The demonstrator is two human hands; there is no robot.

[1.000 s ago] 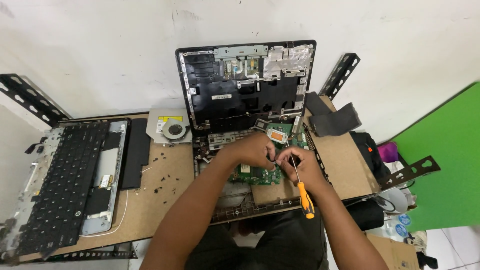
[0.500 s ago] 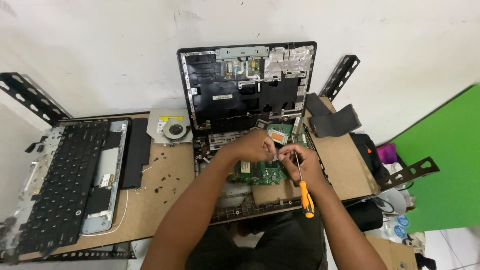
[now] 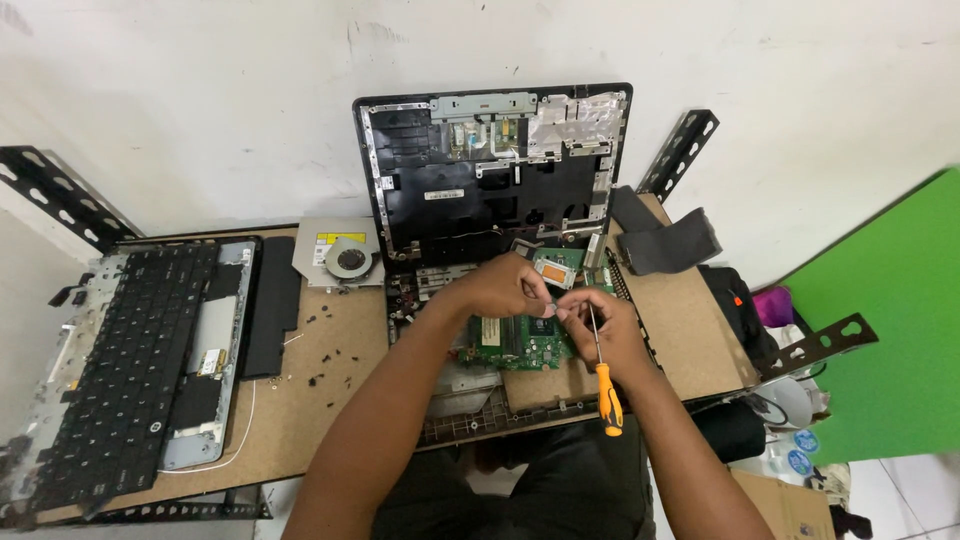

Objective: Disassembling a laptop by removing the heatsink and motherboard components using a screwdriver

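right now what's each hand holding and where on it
Right hand holds the screwdriver by its metal shaft, orange handle hanging free. Left hand: fingertips pinched together; what they hold cannot be told.

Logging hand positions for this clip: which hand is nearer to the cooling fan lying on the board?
Left. The left hand is over the green circuit board, right of the cooling fan; the right hand, holding the screwdriver, is farther right.

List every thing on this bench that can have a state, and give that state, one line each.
Laptop base: opened up, propped upright against the wall.
Green circuit board: exposed, lying flat under the hands.
Keyboard panel: removed, lying at the left.
Cooling fan: taken out, loose on the board.
Screws: loose, scattered.
Screwdriver: held in right hand, tip up.
Left hand: fingertips pinched over the board.
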